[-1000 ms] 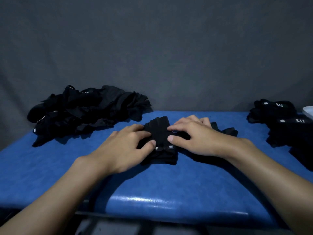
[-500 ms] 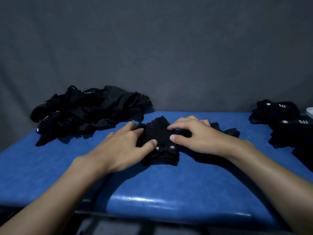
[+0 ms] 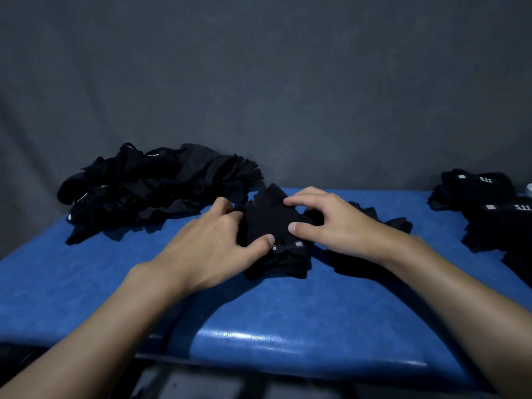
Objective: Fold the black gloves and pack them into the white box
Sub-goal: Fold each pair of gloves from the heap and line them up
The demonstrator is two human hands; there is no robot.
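a: what lies around the fingers?
b: beyond the left hand (image 3: 213, 246)'s fingertips a loose heap of black gloves (image 3: 155, 188) sprawls on the blue table (image 3: 259, 312), too tangled to count. well out past the right hand (image 3: 331, 223)'s knuckles sit folded gloves (image 3: 489, 203). two white "5.11" labels show there, so at least two, and the rest merge into the dark. only a corner of the white box (image 3: 529, 189) shows, beyond them at the edge. a grey backdrop (image 3: 259, 82) hangs behind.
a: anything in the way?
b: a flat glove (image 3: 397, 223) lies under the right palm and wrist, its ends poking out on the far side.
a: and the one being worked?
b: one glove bundle (image 3: 273, 226), on the table between the two hands. the left fingers curl round its left edge, with the thumb pressing on top near a small white tag. the right forefinger hooks over its far top and the thumb tip pushes on its right side. both hands hold it.
a: counts?
b: two hands, one bundle, one heap, one box.
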